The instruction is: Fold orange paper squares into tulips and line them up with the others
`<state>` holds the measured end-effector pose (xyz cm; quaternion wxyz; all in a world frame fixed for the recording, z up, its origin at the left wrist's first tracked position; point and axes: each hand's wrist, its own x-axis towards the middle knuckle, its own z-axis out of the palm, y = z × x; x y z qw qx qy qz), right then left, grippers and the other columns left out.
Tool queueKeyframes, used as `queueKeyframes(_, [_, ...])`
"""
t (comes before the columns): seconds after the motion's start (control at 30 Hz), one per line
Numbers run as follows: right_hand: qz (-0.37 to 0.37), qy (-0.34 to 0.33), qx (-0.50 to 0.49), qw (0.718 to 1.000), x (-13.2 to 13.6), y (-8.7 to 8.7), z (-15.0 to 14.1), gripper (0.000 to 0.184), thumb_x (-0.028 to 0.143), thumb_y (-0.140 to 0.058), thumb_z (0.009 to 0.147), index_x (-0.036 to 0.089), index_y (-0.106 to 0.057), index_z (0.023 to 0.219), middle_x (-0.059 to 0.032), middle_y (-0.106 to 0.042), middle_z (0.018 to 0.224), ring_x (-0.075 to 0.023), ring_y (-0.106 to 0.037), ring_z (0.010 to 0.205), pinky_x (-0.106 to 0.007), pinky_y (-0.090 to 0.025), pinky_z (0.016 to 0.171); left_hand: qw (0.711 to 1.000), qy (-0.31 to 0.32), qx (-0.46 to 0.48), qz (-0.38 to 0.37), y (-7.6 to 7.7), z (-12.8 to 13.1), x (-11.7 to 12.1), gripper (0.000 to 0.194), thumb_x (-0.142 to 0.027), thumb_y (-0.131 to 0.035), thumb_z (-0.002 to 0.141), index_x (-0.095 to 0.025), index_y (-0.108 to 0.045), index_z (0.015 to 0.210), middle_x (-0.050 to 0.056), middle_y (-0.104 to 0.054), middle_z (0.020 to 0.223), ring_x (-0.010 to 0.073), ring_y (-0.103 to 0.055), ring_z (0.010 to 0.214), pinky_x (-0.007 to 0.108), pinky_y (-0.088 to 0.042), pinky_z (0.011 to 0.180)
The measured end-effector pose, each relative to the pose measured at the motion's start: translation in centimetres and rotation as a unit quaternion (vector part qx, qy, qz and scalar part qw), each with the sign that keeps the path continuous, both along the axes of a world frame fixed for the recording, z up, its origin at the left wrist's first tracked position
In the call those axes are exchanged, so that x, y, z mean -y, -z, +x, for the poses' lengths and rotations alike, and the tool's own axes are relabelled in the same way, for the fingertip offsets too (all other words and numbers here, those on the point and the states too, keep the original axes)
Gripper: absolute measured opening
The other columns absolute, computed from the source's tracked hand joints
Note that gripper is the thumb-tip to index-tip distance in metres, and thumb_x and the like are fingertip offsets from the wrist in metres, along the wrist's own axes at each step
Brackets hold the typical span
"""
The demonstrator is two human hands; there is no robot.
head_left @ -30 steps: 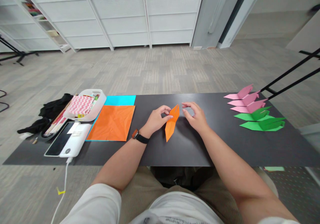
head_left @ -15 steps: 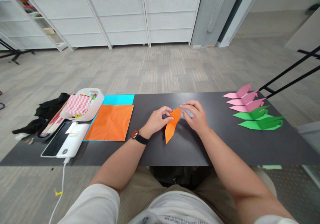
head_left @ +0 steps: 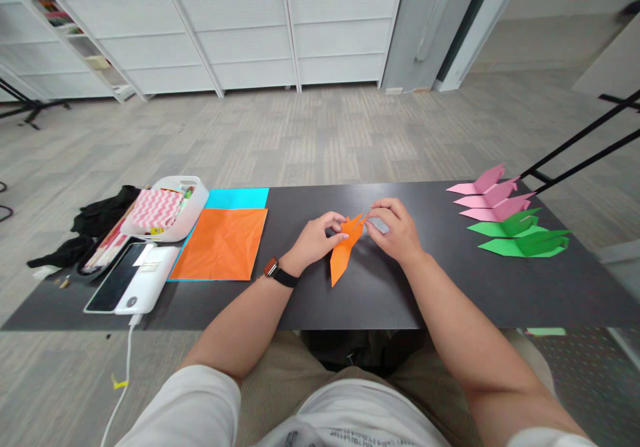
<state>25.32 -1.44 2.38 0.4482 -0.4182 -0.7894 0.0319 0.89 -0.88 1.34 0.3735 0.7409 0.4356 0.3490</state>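
Head-worn camera, looking from above, forward and down. Shirt [head_left: 360, 417] nearest, at lower edge; table [head_left: 525, 294] spans mid-view, left hand [head_left: 316, 239] and right hand [head_left: 399, 234] near centre; floor [head_left: 310, 134] and white cabinets [head_left: 240, 27] farther off.

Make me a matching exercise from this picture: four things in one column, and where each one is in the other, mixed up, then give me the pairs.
Things
1. Folded orange paper
2. Watch
3. Pink folded figures
4. Zigzag-patterned item

Places
A. Inside the white basket
B. At the right of the table, beyond the green folded figures
C. Held by the left hand
D. On the left wrist

Pairs: 1-C, 2-D, 3-B, 4-A
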Motion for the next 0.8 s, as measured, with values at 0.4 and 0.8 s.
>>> queueKeyframes(0.4, [-0.020, -0.012, 0.033, 0.999, -0.1, 0.4, 0.0, 0.007, 0.024, -0.067, 0.096, 0.028, -0.073, 0.096, -0.0095, -0.068, 0.113, -0.0282, -0.067, 0.107, -0.048, -0.058, 0.094, 1.000, 0.007, -0.015, 0.024, 0.4, 0.1, -0.1, 0.018, -0.027, -0.077, 0.090, -0.023, -0.072, 0.107, 0.000, -0.076, 0.100, 0.0189, -0.071, 0.093, 0.034, -0.057, 0.092])
queueKeyframes(0.8, [-0.051, -0.065, 0.037, 0.996, 0.2, 1.0, -1.3, 0.013, 0.022, -0.065, 0.097, 0.030, -0.075, 0.097, -0.0078, -0.068, 0.115, -0.0261, -0.067, 0.110, -0.045, -0.060, 0.096, 0.995, 0.002, 0.038, 0.097, -0.8, 0.5, 0.3, 0.006, -0.026, -0.078, 0.093, -0.021, -0.075, 0.093, 0.005, -0.075, 0.104, 0.0202, -0.071, 0.100, 0.037, -0.057, 0.097])
